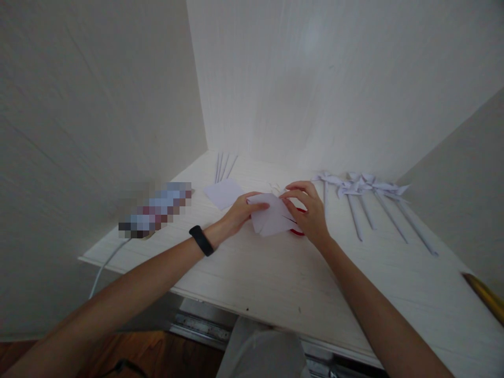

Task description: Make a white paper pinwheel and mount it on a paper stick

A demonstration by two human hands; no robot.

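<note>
A white sheet of paper [271, 218] with slits cut in from its corners is held up over the tabletop. My left hand [241, 210] grips its left side, thumb on top. At its upper right corner, the fingertips of my right hand [309, 210] pinch the paper. Red-handled scissors [297, 231] lie beneath, partly hidden by the paper and my right hand. Just behind my left hand is another plain paper sheet [224, 193].
Several thin paper sticks [222, 167] lie at the back. On the right rest several paper pinwheels [354, 186] on rolled paper sticks. A blurred-out object [157, 210] with a white cable [106, 262] sits at the left. A yellow object [486, 299] is at the right edge.
</note>
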